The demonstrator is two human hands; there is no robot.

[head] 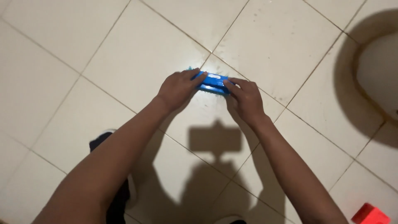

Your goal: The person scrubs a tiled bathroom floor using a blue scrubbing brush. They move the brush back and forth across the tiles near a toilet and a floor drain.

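Scrubbing is under way at floor level: a blue scrub brush [212, 82] is pressed flat on the pale tiled floor [124, 54], just beside a crossing of grout lines [210, 53]. The left hand [178, 88] is closed over the brush's left end, fingers laid across its top; the right hand [245, 99] is closed on the right end, fingertips [228, 84] hooked over the upper edge. Both hands are thus holding the brush, neither spread wide. Bristles are mostly hidden; only a greenish fringe is seen at the far left edge. The tile around the brush looks glossy, possibly wet, though glare from a light makes that uncertain. Dark speckled grime is noted on the tiles to the right, toward a curved pale fixture [379, 70] at the frame's edge. For good work, pressure is best kept even across both ends so the bristles sit flat, with short strokes run along the grout rather than across it. A red object [370, 215] lies well apart at lower right; a dark shoe [98, 142] shows beneath the left forearm.
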